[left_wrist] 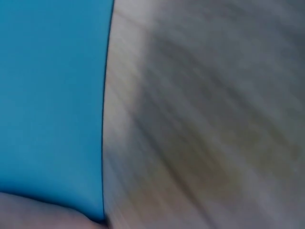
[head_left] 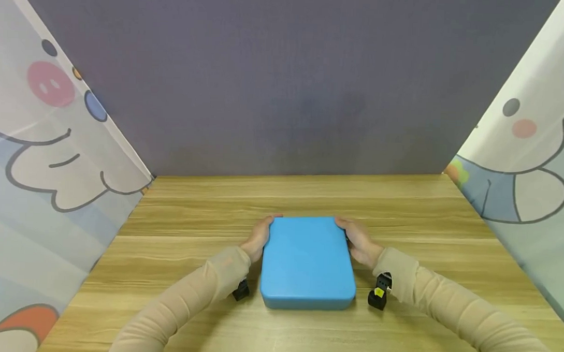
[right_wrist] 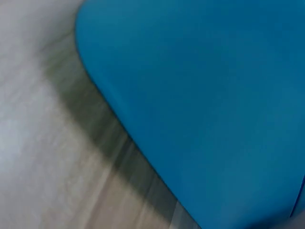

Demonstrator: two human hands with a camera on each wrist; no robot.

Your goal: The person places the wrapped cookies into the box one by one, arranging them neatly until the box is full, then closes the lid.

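Between the two hands is a flat blue box (head_left: 309, 260) with a smooth top and rounded corners. My left hand (head_left: 258, 237) grips its left side near the far corner, thumb along the edge. On the opposite side my right hand (head_left: 361, 243) holds it the same way, near the far right corner. The underside and most of the fingers are hidden by the box. In the left wrist view the blue box (left_wrist: 52, 95) fills the left, with a bit of skin at the bottom. The right wrist view shows the blue box (right_wrist: 190, 105) close over the wood, casting a shadow.
A wood-grain table (head_left: 206, 204) lies beneath, ending at a dark grey panel (head_left: 285, 83) at the back. Cartoon-printed cloth hangs at the left (head_left: 77, 158) and right (head_left: 520, 153). Small black devices hang below the left wrist (head_left: 242, 289) and right wrist (head_left: 377, 298).
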